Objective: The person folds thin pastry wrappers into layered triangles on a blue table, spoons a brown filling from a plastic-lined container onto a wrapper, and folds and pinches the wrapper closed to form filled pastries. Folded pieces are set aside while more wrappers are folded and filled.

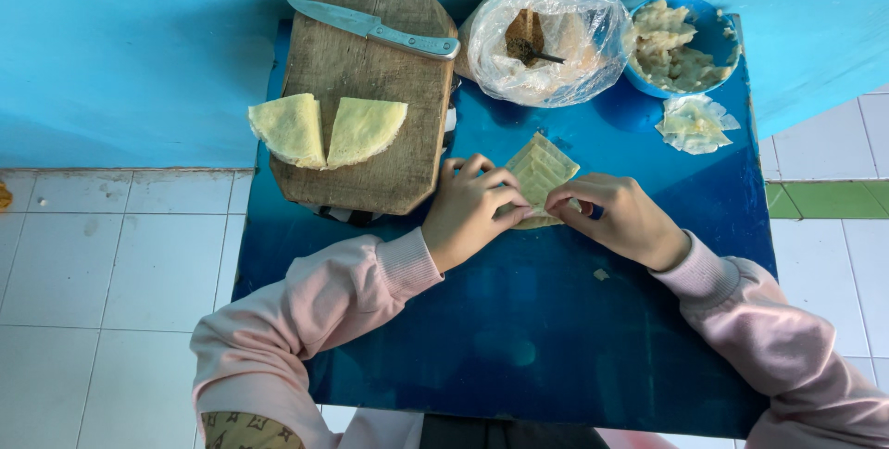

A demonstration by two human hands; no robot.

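Note:
A pale yellow thin wrapper (540, 168), partly folded, lies on the blue table (519, 338) near its middle. My left hand (472, 208) pinches the wrapper's lower left edge. My right hand (620, 218) grips its lower right edge, fingers curled over the fold. Both wrists wear pink sleeves. Two more wedge-shaped wrapper pieces (326, 130) rest on a wooden cutting board (370, 88) to the upper left of my hands.
A knife (375, 30) lies across the board's far end. A clear plastic bag (546, 42) with a spoon inside stands at the back. A blue bowl (718, 37) of pale filling sits at the back right, a finished folded piece (694, 123) beside it. White floor tiles surround the table.

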